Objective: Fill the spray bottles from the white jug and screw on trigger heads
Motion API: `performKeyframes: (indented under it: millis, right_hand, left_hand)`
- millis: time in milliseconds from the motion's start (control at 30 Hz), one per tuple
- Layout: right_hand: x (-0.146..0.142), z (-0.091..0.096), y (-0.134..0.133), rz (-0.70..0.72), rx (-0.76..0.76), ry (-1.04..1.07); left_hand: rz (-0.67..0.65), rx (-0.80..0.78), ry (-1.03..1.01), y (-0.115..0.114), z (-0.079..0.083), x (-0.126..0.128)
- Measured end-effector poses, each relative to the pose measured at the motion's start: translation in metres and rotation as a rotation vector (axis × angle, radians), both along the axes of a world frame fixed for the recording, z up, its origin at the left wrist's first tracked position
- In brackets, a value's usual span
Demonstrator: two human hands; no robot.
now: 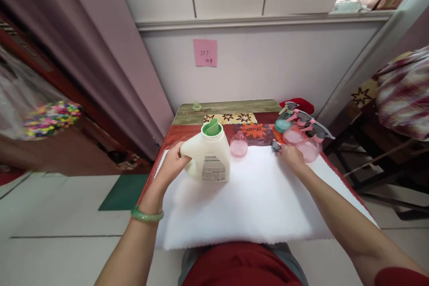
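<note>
A cream-coloured jug (214, 161) with a printed label stands upright on the white cloth (254, 201). My left hand (174, 163) is closed around its side handle. The jug's top is uncapped and shows a green pouring spout (212, 128). Just right of the jug is a small clear pink bottle (239, 145) with no spray head on it. My right hand (292, 158) is closed on a grey and pink spray head (276, 146) low over the cloth. Beyond that hand stand pink spray bottles (309, 148) and a teal spray bottle (283, 121).
A small green cap (196, 106) rests at the table's back left. A wall with a pink note (205, 52) rises behind the table. On the right are a dark stool (372, 161) and plaid cloth (405, 94); a bag of colourful bits (52, 118) hangs at left.
</note>
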State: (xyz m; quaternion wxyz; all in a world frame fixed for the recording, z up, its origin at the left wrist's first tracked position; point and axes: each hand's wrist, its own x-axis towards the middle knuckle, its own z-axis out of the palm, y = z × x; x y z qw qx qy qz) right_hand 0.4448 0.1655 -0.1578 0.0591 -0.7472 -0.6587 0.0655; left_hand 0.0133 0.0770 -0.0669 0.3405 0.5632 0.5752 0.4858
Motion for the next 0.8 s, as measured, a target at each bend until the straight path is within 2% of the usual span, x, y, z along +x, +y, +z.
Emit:
performKeyframes:
  millis: [133,233,300,400,500,633,700,800]
  right_hand:
    - [-0.003,0.007,-0.005,0.029,0.004,-0.049]
    - [0.003,0.021,-0.011,0.028,0.052,-0.053]
    - [0.010,0.033,-0.015,0.035,0.141,0.010]
    - [0.018,0.057,-0.021,0.067,0.303,0.249]
    - [0.012,0.088,-0.028,0.115,0.366,0.569]
    - [-0.020,0.137,-0.037,0.228,0.363,1.127]
    - [-0.040,0.161,-0.040,0.269,0.387,1.262]
    - [-0.069,0.194,-0.040,0.359,0.456,1.400]
  left_hand:
    - [0.179,0.036,-0.076,0.002,-0.013,0.006]
    - [0.404,0.084,-0.134,-0.001,-0.017,-0.001]
    - [0.551,0.118,-0.154,-0.006,-0.015,-0.007]
    - [0.671,0.161,-0.133,-0.017,-0.009,-0.013]
    - [0.701,0.178,-0.053,-0.031,-0.011,-0.011]
    - [0.726,0.172,0.070,-0.045,-0.022,-0.001]
    - [0.730,0.171,0.107,-0.049,-0.022,0.005]
    - [0.711,0.196,0.156,-0.053,-0.010,0.014]
